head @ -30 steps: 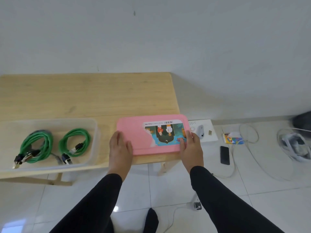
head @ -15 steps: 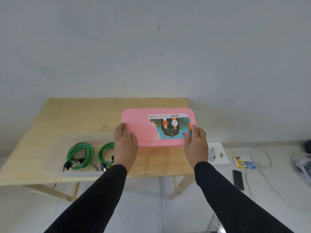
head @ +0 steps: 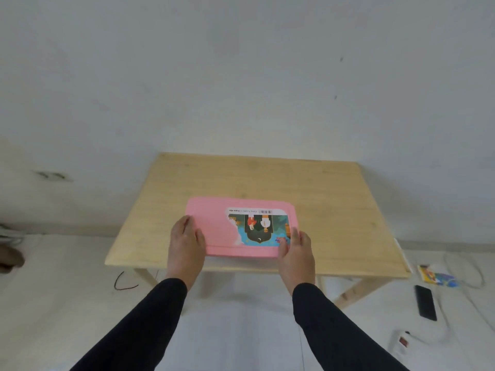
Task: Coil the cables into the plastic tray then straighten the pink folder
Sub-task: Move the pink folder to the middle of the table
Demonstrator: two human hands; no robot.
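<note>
Pink folder lies flat by the 6 o'clock edge of the wooden table, white wall behind; left hand and right hand press its near corners, fingers straight; probably a phone on the floor, 4 o'clock.

A pink folder lay flat at the wooden table's front edge, its picture label upside down. The left hand rested flat on its left end, and the right hand touched its front right corner. A black phone lay on the floor, right of the table.
</note>
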